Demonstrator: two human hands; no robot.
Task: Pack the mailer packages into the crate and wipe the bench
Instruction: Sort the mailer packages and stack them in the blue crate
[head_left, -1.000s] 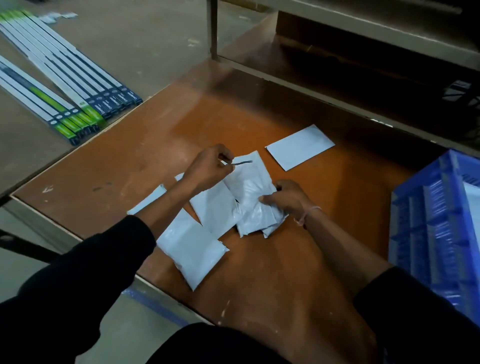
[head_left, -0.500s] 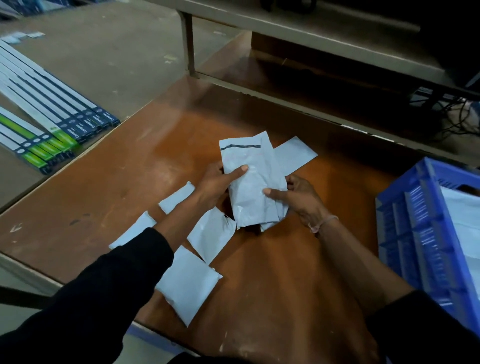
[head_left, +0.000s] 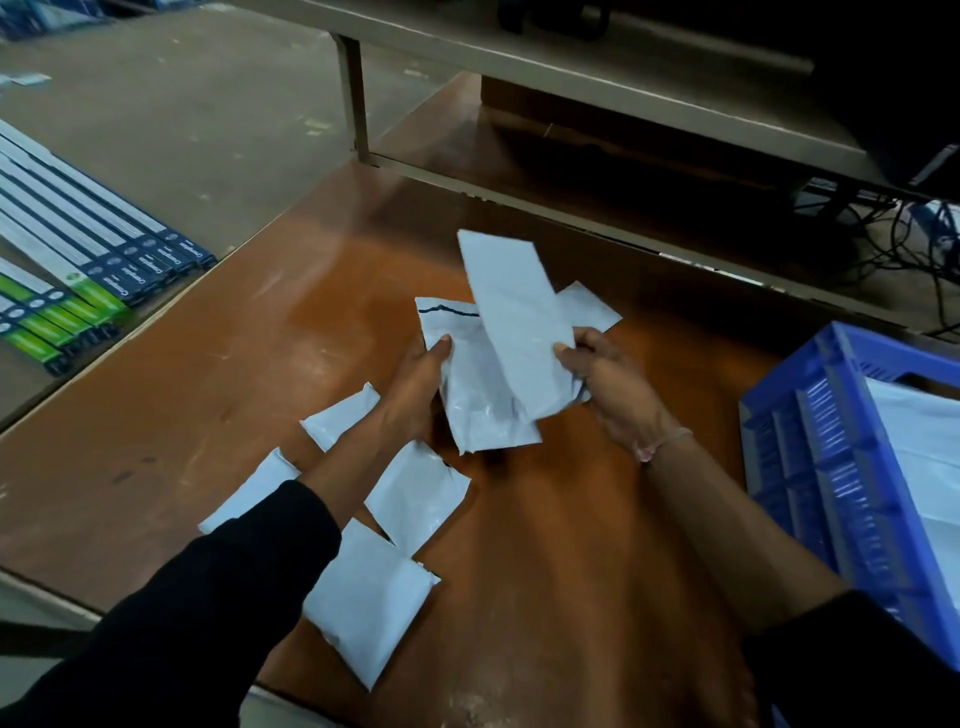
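Over the middle of the brown desk, both hands are lifted with mailers. The left hand grips a white mailer with a black strip along its top edge, thumb pressed on the front and fingers curled behind. The right hand pinches a long mailer by its lower end, thumb on the face, so that it stands tilted toward 11 o'clock and overlaps the first one. More plastic is bunched under that hand, though I cannot tell how many pieces. Just behind the hands, at 1 o'clock, a flat mailer lies on the desk, half hidden.

Four more mailers lie on the desk toward 7 o'clock. A small one sits beside the left wrist, another pokes out from under the black sleeve, a third lies between the forearms, and the puffiest one rests near the front edge, its corner touching the third.

At 3 o'clock a blue crate stands at the desk's right edge, with something white inside it. At 9 o'clock, on a lower grey surface, a row of long boxes with green and dark blue ends lies side by side. At 12 o'clock a beige shelf spans the back, and tangled black cables show at 2 o'clock.
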